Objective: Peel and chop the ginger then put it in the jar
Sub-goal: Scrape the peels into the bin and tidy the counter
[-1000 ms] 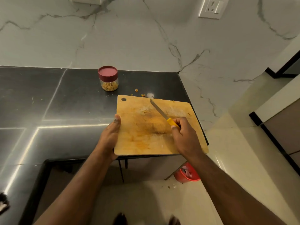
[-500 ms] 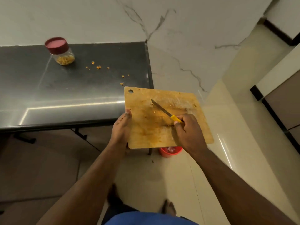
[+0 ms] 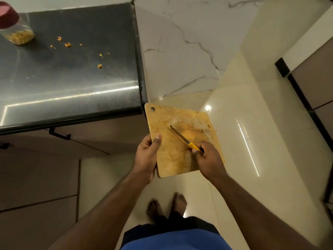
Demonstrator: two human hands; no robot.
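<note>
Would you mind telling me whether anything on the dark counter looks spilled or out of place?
Yes: small yellow-orange ginger bits lie scattered on the dark stone counter, right of the red-lidded clear jar, outside it. Nothing else there looks odd.

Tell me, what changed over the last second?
The chopping board, resting on the counter a second ago, has been carried off its edge and is now over the floor. Left hand still grips the board, right hand the knife. The jar stayed put.
</note>
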